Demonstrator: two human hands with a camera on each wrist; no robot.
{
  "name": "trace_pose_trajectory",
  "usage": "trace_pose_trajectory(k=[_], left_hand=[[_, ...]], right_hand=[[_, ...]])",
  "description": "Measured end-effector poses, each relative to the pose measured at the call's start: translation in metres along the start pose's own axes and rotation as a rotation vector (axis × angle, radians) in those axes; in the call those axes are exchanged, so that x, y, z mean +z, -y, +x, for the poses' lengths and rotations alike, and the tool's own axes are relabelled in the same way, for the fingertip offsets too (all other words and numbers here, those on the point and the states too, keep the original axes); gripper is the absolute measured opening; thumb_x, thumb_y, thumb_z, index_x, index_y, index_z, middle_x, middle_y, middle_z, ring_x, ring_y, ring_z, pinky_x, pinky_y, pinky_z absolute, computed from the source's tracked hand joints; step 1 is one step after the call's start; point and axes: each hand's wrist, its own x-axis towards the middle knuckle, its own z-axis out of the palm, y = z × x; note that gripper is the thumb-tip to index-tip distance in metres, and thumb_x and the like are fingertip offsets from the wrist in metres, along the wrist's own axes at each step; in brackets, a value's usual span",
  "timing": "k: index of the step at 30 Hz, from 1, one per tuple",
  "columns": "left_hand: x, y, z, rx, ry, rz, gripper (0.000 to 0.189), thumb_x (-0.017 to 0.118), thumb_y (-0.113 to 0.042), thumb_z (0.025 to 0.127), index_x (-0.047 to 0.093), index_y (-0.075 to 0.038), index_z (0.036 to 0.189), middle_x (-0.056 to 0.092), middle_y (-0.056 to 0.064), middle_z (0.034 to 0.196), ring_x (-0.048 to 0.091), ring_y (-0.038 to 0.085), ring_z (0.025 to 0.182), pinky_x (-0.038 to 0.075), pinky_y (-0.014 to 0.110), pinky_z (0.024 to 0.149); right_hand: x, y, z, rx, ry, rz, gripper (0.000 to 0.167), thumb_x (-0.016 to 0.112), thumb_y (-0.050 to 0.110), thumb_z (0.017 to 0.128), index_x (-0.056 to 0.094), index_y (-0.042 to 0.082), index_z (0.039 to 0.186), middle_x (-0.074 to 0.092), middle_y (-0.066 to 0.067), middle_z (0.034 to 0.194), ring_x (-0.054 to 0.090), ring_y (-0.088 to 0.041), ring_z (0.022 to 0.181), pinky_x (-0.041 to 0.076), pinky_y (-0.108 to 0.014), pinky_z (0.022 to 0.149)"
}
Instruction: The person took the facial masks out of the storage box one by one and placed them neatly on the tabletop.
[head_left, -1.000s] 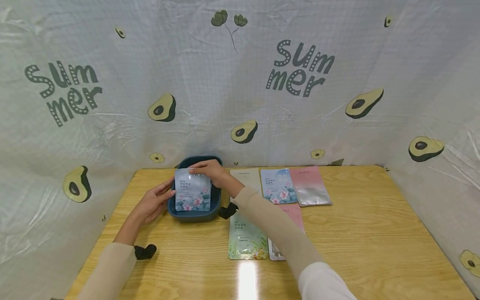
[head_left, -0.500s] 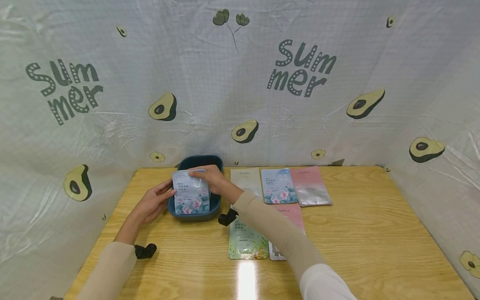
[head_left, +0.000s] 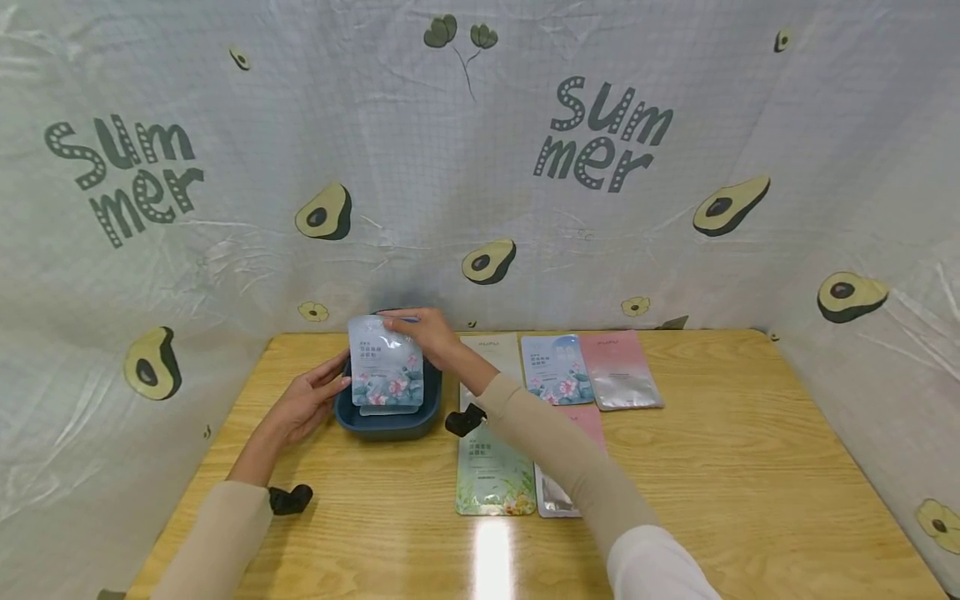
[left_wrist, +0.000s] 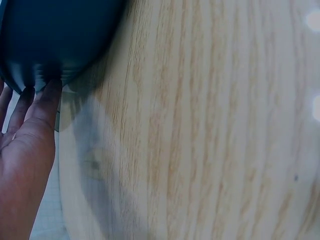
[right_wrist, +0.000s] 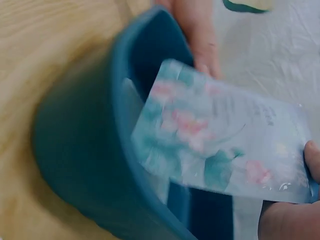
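Observation:
My right hand (head_left: 429,335) pinches a pale blue face mask packet (head_left: 386,362) with pink lotus flowers by its upper right corner. The packet hangs tilted over a dark blue bin (head_left: 386,431), with its lower edge inside the rim in the right wrist view. Behind it, another pale packet (head_left: 388,410) shows inside the bin. My left hand (head_left: 303,407) lies against the bin's left side. Its fingers (left_wrist: 47,102) reach the outer wall almost straight in the left wrist view. The held packet hides much of the bin's inside.
Right of the bin lie green face mask packets (head_left: 495,475), a second blue lotus packet (head_left: 557,371) and pink-silver packets (head_left: 622,371). My right forearm crosses over some of them. A patterned white curtain (head_left: 480,167) hangs along the wooden table's (head_left: 720,467) back edge.
The held packet first shifts slightly left and down, then rises with my right hand, exposing the packet beneath it. My left hand stays at the bin's side.

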Motion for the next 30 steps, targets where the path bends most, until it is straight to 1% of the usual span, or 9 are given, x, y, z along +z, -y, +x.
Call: trace_pose_trajectory(k=[3,5,7,10,14,16,20,27,30], left_hand=[[0.001,-0.001,0.0,-0.001,-0.006,0.007,0.073,0.057,-0.015,0.106,0.014,-0.012,0.164,0.007,0.013,0.17,0.024,0.025,0.151,0.044,0.019,0.105],[0.001,0.0,0.001,-0.006,-0.015,0.01,0.073,0.058,-0.015,0.105,0.015,-0.013,0.164,0.008,0.013,0.17,0.026,0.025,0.151,0.045,0.02,0.104],[0.001,0.0,0.001,-0.008,-0.017,0.015,0.074,0.059,-0.017,0.105,0.015,-0.012,0.164,0.007,0.013,0.17,0.023,0.026,0.152,0.045,0.019,0.104],[0.001,0.0,0.0,-0.008,-0.014,0.009,0.075,0.059,-0.017,0.104,0.015,-0.012,0.164,0.005,0.014,0.17,0.017,0.03,0.153,0.043,0.02,0.105],[0.002,0.0,0.001,-0.004,-0.002,0.003,0.075,0.059,-0.017,0.105,0.013,-0.012,0.164,0.005,0.015,0.17,0.016,0.034,0.153,0.041,0.025,0.107],[0.003,0.0,0.001,-0.001,0.002,-0.001,0.075,0.058,-0.017,0.105,0.013,-0.012,0.164,0.005,0.015,0.17,0.016,0.033,0.153,0.042,0.024,0.107],[0.003,0.0,-0.001,0.002,0.006,-0.005,0.074,0.058,-0.017,0.105,0.013,-0.012,0.164,0.004,0.015,0.17,0.02,0.029,0.152,0.045,0.022,0.106],[0.002,0.0,-0.001,-0.001,0.009,-0.005,0.074,0.058,-0.017,0.105,0.014,-0.012,0.164,0.004,0.015,0.17,0.027,0.021,0.15,0.045,0.021,0.104],[0.001,0.0,-0.001,0.001,0.01,-0.01,0.074,0.059,-0.018,0.105,0.015,-0.013,0.164,0.005,0.014,0.17,0.036,0.014,0.145,0.046,0.021,0.104]], right_hand=[[-0.011,0.008,0.002,0.007,-0.019,0.033,0.028,0.071,0.018,0.097,0.075,0.01,0.123,0.076,-0.008,0.104,0.069,-0.013,0.081,0.057,-0.024,0.068],[-0.021,0.014,0.001,-0.002,-0.027,0.032,0.03,0.071,0.019,0.098,0.074,0.01,0.125,0.076,-0.009,0.105,0.069,-0.012,0.082,0.057,-0.023,0.069],[-0.03,0.019,0.0,-0.018,-0.024,0.045,0.032,0.07,0.019,0.098,0.072,0.008,0.128,0.075,-0.011,0.107,0.069,-0.013,0.084,0.058,-0.024,0.071],[-0.046,0.026,-0.004,-0.039,-0.023,0.05,0.034,0.07,0.021,0.098,0.071,0.007,0.13,0.075,-0.012,0.109,0.07,-0.014,0.085,0.059,-0.026,0.072],[-0.067,0.036,-0.012,-0.045,-0.026,0.09,0.035,0.069,0.02,0.098,0.07,0.008,0.132,0.074,-0.012,0.11,0.072,-0.017,0.084,0.061,-0.029,0.07],[-0.076,0.041,-0.017,-0.052,-0.04,0.102,0.035,0.069,0.019,0.099,0.07,0.007,0.132,0.074,-0.013,0.11,0.072,-0.017,0.085,0.061,-0.028,0.07],[-0.095,0.049,-0.027,-0.076,-0.05,0.093,0.035,0.067,0.016,0.1,0.068,0.005,0.133,0.073,-0.014,0.111,0.072,-0.017,0.087,0.061,-0.027,0.07],[-0.134,0.056,-0.05,-0.068,-0.063,0.067,0.038,0.065,0.015,0.101,0.064,0.003,0.137,0.074,-0.008,0.107,0.073,-0.015,0.084,0.061,-0.028,0.068],[-0.151,0.057,-0.063,-0.07,-0.068,0.034,0.039,0.064,0.016,0.102,0.063,0.002,0.138,0.074,-0.006,0.107,0.073,-0.015,0.085,0.061,-0.028,0.069]])
